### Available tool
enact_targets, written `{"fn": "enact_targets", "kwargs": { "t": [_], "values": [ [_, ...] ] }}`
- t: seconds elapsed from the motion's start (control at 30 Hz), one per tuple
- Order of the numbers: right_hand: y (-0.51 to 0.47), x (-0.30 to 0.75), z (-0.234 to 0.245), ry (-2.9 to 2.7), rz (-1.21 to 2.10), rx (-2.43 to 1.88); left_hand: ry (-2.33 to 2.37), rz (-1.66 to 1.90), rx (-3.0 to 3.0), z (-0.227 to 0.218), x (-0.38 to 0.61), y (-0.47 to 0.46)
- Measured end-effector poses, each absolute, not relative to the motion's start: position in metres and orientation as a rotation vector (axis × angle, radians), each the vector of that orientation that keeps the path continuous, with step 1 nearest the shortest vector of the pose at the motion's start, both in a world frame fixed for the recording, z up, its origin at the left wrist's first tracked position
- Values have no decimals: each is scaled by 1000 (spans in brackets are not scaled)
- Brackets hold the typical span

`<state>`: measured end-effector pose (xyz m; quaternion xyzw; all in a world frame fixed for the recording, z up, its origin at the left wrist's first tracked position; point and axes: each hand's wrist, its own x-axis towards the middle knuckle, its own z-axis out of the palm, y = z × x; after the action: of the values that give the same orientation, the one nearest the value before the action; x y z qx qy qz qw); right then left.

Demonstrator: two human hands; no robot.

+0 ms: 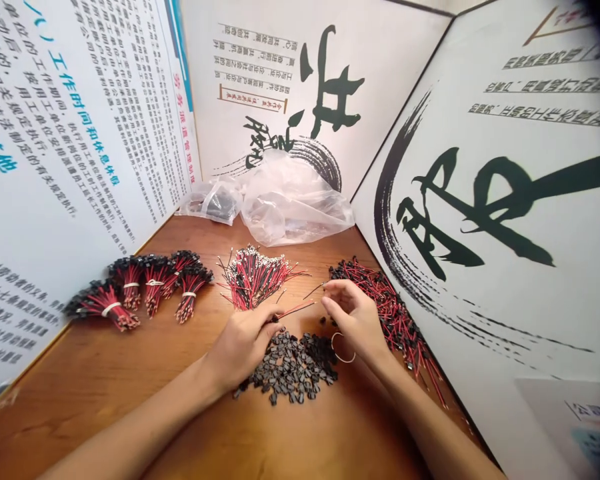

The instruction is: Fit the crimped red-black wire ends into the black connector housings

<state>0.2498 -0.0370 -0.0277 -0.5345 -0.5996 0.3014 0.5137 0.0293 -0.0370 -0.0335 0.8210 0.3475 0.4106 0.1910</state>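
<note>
You have a large, crumpled clear plastic bag (297, 207) in front of you; just left of it lies a smaller clear bag (217, 200) with something dark inside. Behind the large bag, your back panel (310, 87) carries black brush characters. Right of it stands your right panel (505, 287), lettered likewise; left, your printed panel (80, 173). Beneath it spreads your brown wooden tabletop (90, 373).

The wooden tabletop (290, 447) looks glossy, the connectors (295, 367) matt plastic, the bag (300, 210) shiny plastic.
</note>
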Motion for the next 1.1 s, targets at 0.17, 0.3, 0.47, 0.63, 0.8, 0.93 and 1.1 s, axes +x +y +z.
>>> {"fn": "enact_targets", "kwargs": {
  "t": [0.17, 0.3, 0.47, 0.63, 0.8, 0.93, 1.1],
  "values": [
    [-33, 237, -21, -1660, 979, -1191, 921, 1072, 2289, -31, 27, -33],
    [-33, 232, -22, -1861, 875, -1181, 962, 967, 2203, -32, 26, -31],
    [-36, 244, -25, -1967, 737, -1222, 974, 894, 2088, -29, 25, -29],
    [-27, 279, -28, -1806, 456, -1340, 1033, 887, 2249, -22, 22, -25],
    [-15, 316, -39, -1825, -105, -1658, 1143, 805, 2446, -16, 13, -18],
    [-9, 292, -37, -2123, -91, -1533, 1172, 752, 2532, -12, 7, -15],
    [10, 234, -20, -2691, -76, -1163, 1129, 548, 2651, -8, -1, -8]
  ]
}}
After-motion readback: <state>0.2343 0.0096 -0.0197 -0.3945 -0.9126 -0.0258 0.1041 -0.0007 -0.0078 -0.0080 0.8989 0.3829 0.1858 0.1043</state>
